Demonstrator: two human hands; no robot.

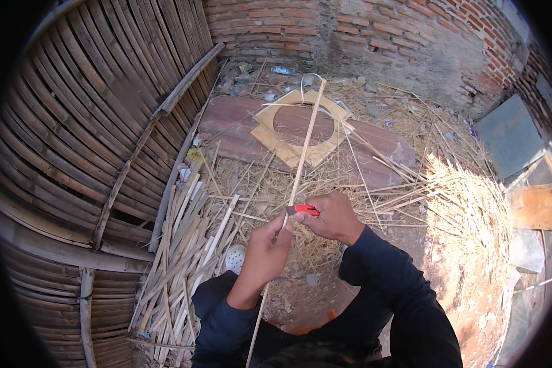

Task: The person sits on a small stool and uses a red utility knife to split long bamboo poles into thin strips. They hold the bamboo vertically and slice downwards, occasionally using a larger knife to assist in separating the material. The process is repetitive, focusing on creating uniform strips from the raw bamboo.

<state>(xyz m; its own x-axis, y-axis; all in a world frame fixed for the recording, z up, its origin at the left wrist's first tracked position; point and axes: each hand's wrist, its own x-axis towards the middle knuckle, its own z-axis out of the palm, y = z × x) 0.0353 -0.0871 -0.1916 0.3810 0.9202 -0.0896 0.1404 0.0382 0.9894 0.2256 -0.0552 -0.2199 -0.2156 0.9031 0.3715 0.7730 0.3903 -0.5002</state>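
A woven bamboo wall (pixel 73 141) closes the left side; loose bamboo slats (pixel 184 257) crowd the near-left ground. The left hand (pixel 265 253) pinches a thin bamboo strip (pixel 300 165), fingers pressed together. Just beyond, the right hand (pixel 332 216) grips a red knife (pixel 303 210) against the strip. Farther off lies a square frame (pixel 276 138), below a brick wall (pixel 362 30).

a single head-worn fisheye view is looking steeply down and forward from above the person's lap, sitting close over the hands. it is facing the far brick wall (pixel 374 37), with the bamboo fence (pixel 85 135) curving along the left and a dark rim ringing the picture.
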